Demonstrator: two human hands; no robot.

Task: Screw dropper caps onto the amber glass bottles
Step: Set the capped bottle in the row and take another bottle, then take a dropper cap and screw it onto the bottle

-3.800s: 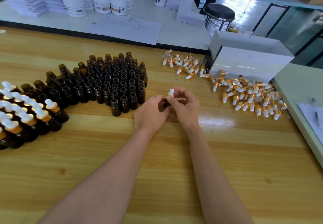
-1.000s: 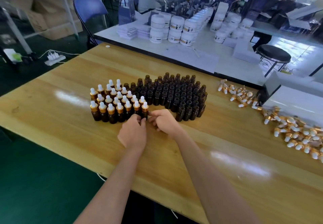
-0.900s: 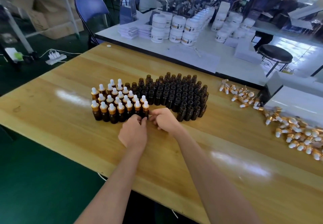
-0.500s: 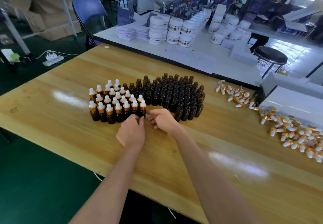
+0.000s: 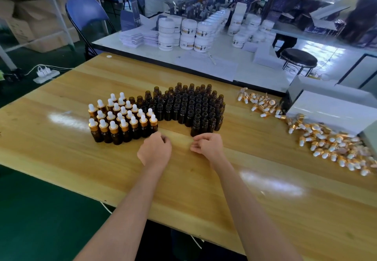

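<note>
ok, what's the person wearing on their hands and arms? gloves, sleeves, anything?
Nothing visible. The left hand and right hand are bare, with no gloves, rings or watch. Both arms are uncovered down to the bottom edge of the frame, with no sleeve, band or marking in view.

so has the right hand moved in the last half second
Yes: the right hand has shifted right, away from the capped bottles and the left hand, to just in front of the open bottles.
</note>
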